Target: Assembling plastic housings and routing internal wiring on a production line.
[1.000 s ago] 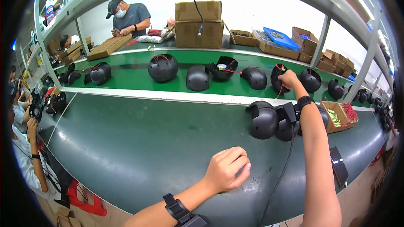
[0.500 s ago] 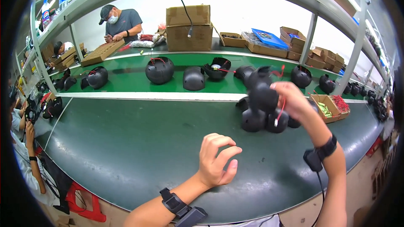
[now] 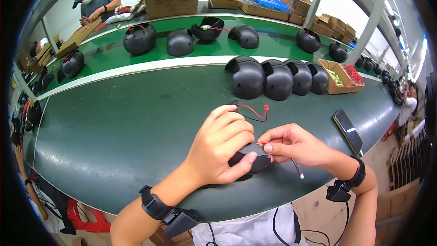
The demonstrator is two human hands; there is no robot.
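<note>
The left hand (image 3: pixel 223 143) clasps a black shell (image 3: pixel 259 164) over the table (image 3: pixel 114 127); the right hand (image 3: pixel 296 146) pinches, I'd say, a wire (image 3: pixel 297 168), white plug (image 3: pixel 301 176) dangling below.

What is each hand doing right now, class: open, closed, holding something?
Left hand: closed over a black shell, holding it.
Right hand: closed, pinching a red wire at the shell.

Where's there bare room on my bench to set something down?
The dark green bench is bare left of your left hand, back to the white rail. Crowded: right rear, four round black shells beside brown cardboard boxes, with a flat black phone nearer you.
</note>
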